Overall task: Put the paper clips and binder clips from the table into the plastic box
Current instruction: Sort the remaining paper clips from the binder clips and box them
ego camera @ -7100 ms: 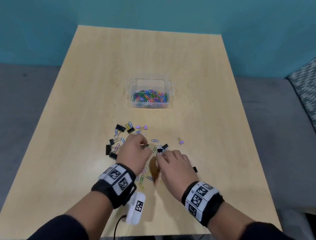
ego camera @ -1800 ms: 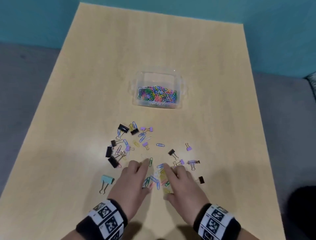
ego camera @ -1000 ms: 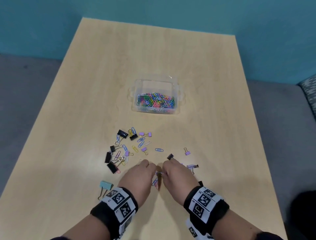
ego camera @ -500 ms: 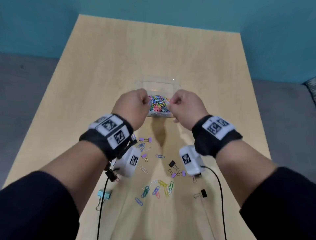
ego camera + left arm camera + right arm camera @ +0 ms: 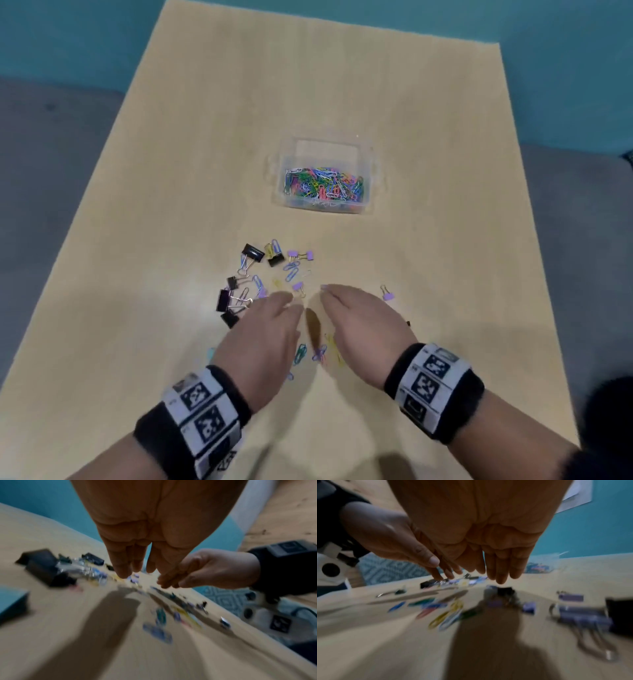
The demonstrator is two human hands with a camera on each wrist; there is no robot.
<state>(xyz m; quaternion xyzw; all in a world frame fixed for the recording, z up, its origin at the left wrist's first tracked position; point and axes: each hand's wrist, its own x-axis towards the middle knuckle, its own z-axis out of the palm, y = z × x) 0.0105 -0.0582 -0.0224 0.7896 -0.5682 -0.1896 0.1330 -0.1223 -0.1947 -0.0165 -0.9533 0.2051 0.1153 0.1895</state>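
The clear plastic box (image 5: pixel 368 185) sits mid-table, holding a heap of coloured paper clips (image 5: pixel 323 183). Loose black binder clips (image 5: pixel 252 253), purple binder clips (image 5: pixel 300 255) and coloured paper clips (image 5: pixel 299 354) lie scattered in front of it. My left hand (image 5: pixel 270 325) and right hand (image 5: pixel 356 322) hover side by side just above this scatter, palms down, fingers straight and empty. In the left wrist view the left hand's fingertips (image 5: pixel 122 573) hang just over the clips. The right wrist view shows the right hand's fingertips (image 5: pixel 500 579) above blurred clips (image 5: pixel 445 615).
The wooden table (image 5: pixel 171 171) stretches beyond the box toward a teal wall (image 5: pixel 565 51). A light-blue binder clip (image 5: pixel 211 353) peeks out left of my left hand. One purple binder clip (image 5: pixel 387 294) lies alone to the right of my right hand. Grey floor flanks the table.
Half a second ago both hands were raised over the box with fingers curled. They have since come back down to the scattered clips, fingers straightened and empty.
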